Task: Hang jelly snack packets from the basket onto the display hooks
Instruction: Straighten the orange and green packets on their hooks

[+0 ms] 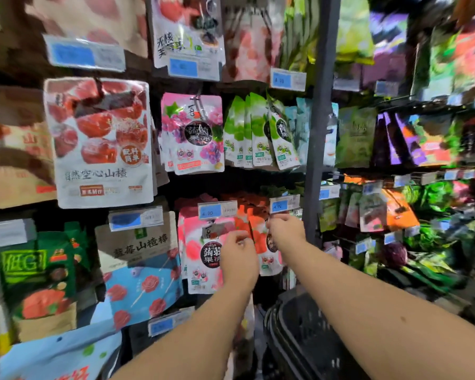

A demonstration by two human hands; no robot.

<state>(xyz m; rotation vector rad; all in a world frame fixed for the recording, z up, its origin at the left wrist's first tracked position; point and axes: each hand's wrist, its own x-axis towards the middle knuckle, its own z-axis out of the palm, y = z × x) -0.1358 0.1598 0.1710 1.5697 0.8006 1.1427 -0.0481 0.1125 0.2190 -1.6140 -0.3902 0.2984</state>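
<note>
Both my hands are raised at a lower display hook. My right hand [284, 229] pinches the top of a red strawberry jelly packet [261, 242] just under a price tag [284, 205]. My left hand [237, 256] holds the same packet's left side, in front of pink peach jelly packets [200, 259] hanging beside it. The hook itself is hidden behind the tag and my fingers. A dark plastic basket [299, 333] sits below my right forearm; I cannot see what is in it.
Purple grape jelly packets [194, 133] and green jelly packets [258, 133] hang on the row above. Large hawthorn snack bags [99, 141] fill the left. A grey upright post [317, 133] stands right of my hands, with more blurred snack bags beyond it.
</note>
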